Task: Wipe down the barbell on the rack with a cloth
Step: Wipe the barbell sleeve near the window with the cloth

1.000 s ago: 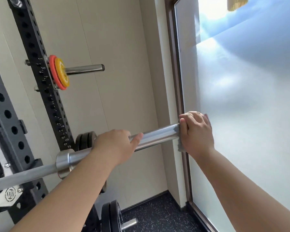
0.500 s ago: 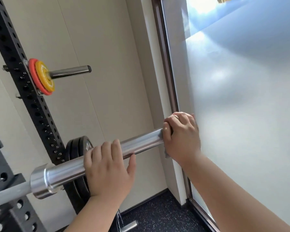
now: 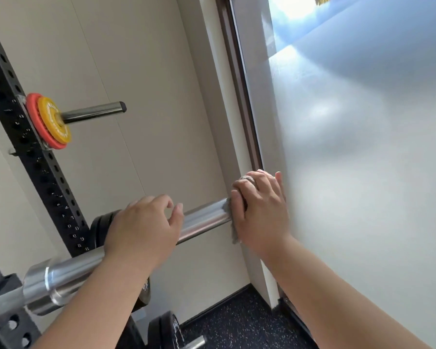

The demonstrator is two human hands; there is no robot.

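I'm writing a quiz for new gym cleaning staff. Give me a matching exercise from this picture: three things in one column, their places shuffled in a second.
Things
1. cloth
2. left hand
3. yellow plate

Places
A. on a storage peg, in front of the red plate
B. at the barbell end, held by the right hand
C. on the barbell, between its collar and the cloth

Pairs: 1-B; 2-C; 3-A

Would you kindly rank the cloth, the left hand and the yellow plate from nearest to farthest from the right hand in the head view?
1. cloth, under the right hand at the end of the barbell.
2. left hand, leftward along the barbell.
3. yellow plate, upper left on the rack.
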